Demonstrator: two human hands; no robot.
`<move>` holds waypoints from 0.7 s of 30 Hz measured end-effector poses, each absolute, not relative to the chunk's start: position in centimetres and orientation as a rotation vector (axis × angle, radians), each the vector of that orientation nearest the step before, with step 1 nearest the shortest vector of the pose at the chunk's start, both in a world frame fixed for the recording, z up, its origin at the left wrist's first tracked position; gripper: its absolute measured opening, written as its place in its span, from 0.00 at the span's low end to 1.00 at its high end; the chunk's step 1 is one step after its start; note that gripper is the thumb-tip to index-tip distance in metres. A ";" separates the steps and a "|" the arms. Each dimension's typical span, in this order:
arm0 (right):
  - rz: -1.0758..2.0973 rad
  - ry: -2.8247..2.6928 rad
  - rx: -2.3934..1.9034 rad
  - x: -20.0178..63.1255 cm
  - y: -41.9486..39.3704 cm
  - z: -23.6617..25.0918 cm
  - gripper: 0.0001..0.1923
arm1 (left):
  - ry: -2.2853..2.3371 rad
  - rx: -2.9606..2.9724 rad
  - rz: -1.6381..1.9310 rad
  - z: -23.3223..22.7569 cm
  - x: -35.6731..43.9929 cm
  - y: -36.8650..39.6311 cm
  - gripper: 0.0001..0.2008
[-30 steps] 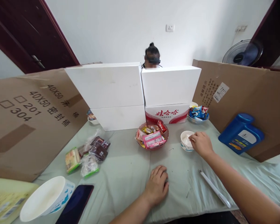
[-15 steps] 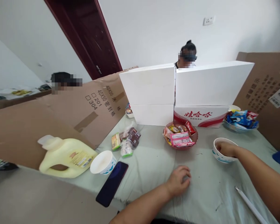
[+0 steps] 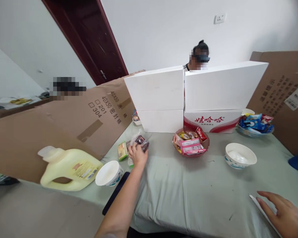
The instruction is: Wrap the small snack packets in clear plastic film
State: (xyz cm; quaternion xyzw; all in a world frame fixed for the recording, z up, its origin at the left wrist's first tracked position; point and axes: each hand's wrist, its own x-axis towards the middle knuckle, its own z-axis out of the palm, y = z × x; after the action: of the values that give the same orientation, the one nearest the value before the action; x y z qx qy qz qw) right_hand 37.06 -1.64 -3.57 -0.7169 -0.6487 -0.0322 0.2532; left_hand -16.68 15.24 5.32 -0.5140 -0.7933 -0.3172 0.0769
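On the pale green cloth [image 3: 188, 195] my left hand [image 3: 138, 154] lies stretched out over the heap of wrapped snacks [image 3: 134, 148] beside the cardboard sheet [image 3: 64, 132]; its fingers curl down onto a dark brown packet [image 3: 142, 141], touching it, though I cannot tell whether they have truly closed on it; my right hand [image 3: 285, 215] rests low at the near edge, fingers spread and flat, gripping nothing, its tips on a thin white pen-like stick [image 3: 263, 211]; as I judge it, the picking from the heap is only beginning, since the packet sits among the others and nothing is lifted clear; the white bowl [image 3: 240, 155] to the right holds only something pale, and the paper cup [image 3: 109, 172] near the yellow jug [image 3: 69, 167] looks bare; the red dish of sweets [image 3: 191, 143] stands between them, well apart from either hand
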 end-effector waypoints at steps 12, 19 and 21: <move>-0.047 -1.863 -2.027 32.3 -3.9 -2.1 0.16 | -1.259 -2.821 -0.880 -1.7 1.8 -0.1 0.26; 0.331 -2.040 -1.548 23.0 -1.2 1.8 0.17 | -1.210 -2.652 -1.317 -1.0 -0.2 -0.2 0.16; 0.344 -2.097 -1.469 20.6 -0.4 2.5 0.19 | -1.412 -2.424 -1.462 -0.9 -0.5 0.2 0.18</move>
State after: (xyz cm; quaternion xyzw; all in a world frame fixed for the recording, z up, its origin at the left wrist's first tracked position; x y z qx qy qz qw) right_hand 20.59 -0.42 2.50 -0.5467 -0.7802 0.1282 0.2756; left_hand -0.53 0.20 -0.95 -0.7662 -0.4463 -0.4621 -0.0106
